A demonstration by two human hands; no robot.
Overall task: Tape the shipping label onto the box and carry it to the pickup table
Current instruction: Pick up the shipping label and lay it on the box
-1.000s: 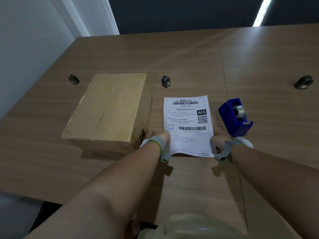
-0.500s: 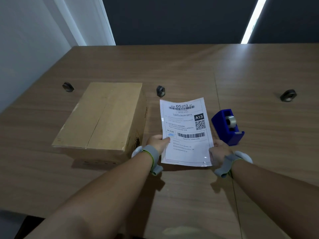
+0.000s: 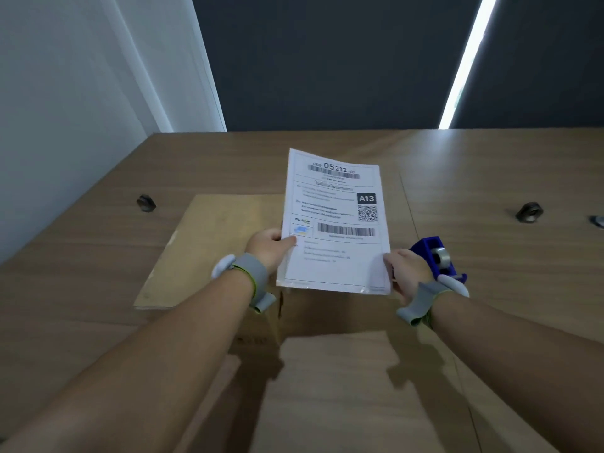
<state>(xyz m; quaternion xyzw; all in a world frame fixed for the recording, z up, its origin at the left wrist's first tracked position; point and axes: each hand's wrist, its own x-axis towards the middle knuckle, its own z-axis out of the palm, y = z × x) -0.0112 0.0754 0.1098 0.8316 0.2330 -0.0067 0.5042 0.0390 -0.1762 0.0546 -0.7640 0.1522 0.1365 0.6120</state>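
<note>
The white shipping label point(image 3: 335, 223), printed with barcodes, a QR code and "A13", is held up in the air above the table. My left hand point(image 3: 268, 248) pinches its left edge and my right hand point(image 3: 408, 273) grips its lower right corner. The brown cardboard box point(image 3: 209, 253) stands on the wooden table point(image 3: 490, 322) just left of and under the label; the sheet covers the box's right side. A blue tape dispenser point(image 3: 436, 258) with a roll in it sits behind my right hand, partly hidden by it.
Three dark round fittings sit on the table: one at the left point(image 3: 145, 203), one at the right point(image 3: 528, 211); the middle one is hidden. A white wall point(image 3: 65, 125) runs along the left edge, a dark wall point(image 3: 327, 60) behind.
Both hands have lifted the label off the table and moved it up and left, over the box's right side. The camera has tilted upward.
</note>
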